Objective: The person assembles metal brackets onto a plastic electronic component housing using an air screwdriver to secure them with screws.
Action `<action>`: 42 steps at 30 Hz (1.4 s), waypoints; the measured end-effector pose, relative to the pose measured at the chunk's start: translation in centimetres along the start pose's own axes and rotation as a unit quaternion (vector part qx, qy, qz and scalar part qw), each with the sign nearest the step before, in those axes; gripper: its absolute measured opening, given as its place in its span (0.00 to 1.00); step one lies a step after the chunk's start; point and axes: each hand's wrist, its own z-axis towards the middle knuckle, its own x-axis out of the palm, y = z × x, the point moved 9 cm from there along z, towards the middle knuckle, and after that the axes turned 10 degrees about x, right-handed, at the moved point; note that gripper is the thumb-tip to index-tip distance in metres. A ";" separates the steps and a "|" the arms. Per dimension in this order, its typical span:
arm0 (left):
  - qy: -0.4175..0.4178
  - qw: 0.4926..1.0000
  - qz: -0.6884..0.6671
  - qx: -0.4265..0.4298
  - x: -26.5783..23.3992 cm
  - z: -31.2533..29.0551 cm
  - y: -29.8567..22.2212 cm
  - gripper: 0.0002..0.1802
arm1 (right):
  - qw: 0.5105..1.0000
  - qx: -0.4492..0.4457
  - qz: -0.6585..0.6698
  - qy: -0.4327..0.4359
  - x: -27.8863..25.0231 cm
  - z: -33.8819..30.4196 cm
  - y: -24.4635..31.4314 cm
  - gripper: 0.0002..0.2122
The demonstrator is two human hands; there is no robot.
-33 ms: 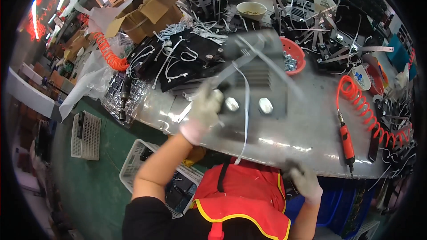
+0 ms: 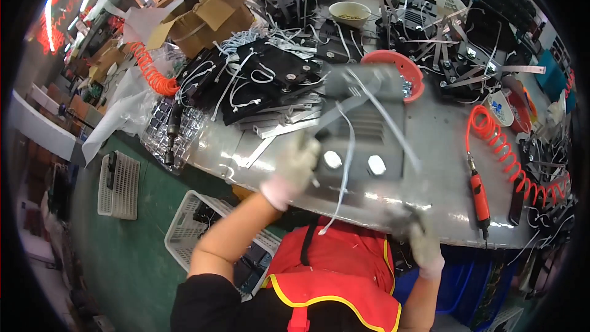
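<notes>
A dark grey panel (image 2: 369, 141) with vent slots and two bright white oval pieces is blurred by motion over the front of the metal table. Two thin metal strips (image 2: 399, 132) cross it, and a white cable (image 2: 350, 154) hangs over its near edge. My gloved left hand (image 2: 294, 166) is closed at the panel's left edge, fingers partly hidden. Close to the table's front edge, right of the panel's near corner, is my gloved right hand (image 2: 424, 243). Its dark fingertips are smeared, so what they do is unclear.
A red bowl of screws (image 2: 413, 74) stands behind the panel. Dark panels with white cables (image 2: 261, 77) pile at the left, above metal strips (image 2: 289, 124). A red power screwdriver (image 2: 479, 200) with a coiled hose lies right. White baskets (image 2: 178, 233) sit below the table.
The panel has shifted right and toward me, with my left hand moving along with it. My right hand has reached slightly forward. The red bowl's left side shows more.
</notes>
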 end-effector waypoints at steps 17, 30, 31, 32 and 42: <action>0.002 0.822 0.562 -0.091 -10.5 -2.1 8.4 0.24 | 0.948 -0.055 -0.154 -0.275 -1.6 3.2 2.9 0.20; -0.093 0.837 0.538 -0.012 -14.8 -2.5 5.6 0.12 | 0.939 -0.128 -0.137 -0.289 -2.6 0.9 5.9 0.19; -0.165 0.834 0.526 -0.001 -15.6 -2.8 3.8 0.11 | 0.937 -0.130 -0.130 -0.296 -2.9 0.4 6.1 0.19; -0.166 0.835 0.525 -0.001 -15.5 -2.9 3.0 0.11 | 0.937 -0.131 -0.131 -0.296 -2.9 0.2 6.5 0.19; -0.127 0.991 0.006 0.052 -4.6 -5.5 -1.4 0.01 | 0.987 -0.109 -0.102 -0.054 6.8 2.8 11.2 0.21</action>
